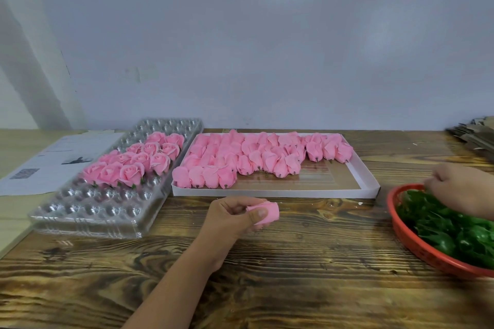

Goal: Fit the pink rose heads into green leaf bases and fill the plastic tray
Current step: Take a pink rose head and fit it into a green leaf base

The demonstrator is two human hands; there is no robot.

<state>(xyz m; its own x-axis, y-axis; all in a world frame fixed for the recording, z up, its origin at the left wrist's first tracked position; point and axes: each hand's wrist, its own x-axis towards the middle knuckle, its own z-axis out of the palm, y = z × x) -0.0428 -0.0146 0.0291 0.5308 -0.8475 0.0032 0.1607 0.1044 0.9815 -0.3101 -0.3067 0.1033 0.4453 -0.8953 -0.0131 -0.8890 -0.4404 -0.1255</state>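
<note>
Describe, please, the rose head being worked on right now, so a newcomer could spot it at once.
Start at the white cardboard box of loose pink rose heads mid-table, then look just in front of its near edge. There the left hand grips a single rose head, the only one held in a hand rather than lying in a box or tray.

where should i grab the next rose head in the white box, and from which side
Take a rose head from the near row of the white box. Pinch it across the petal body from above and the near side, as the left hand holds its rose head. The near-row heads lie with their dark stem tips toward the front, so leave that tip free for the leaf base.
</note>
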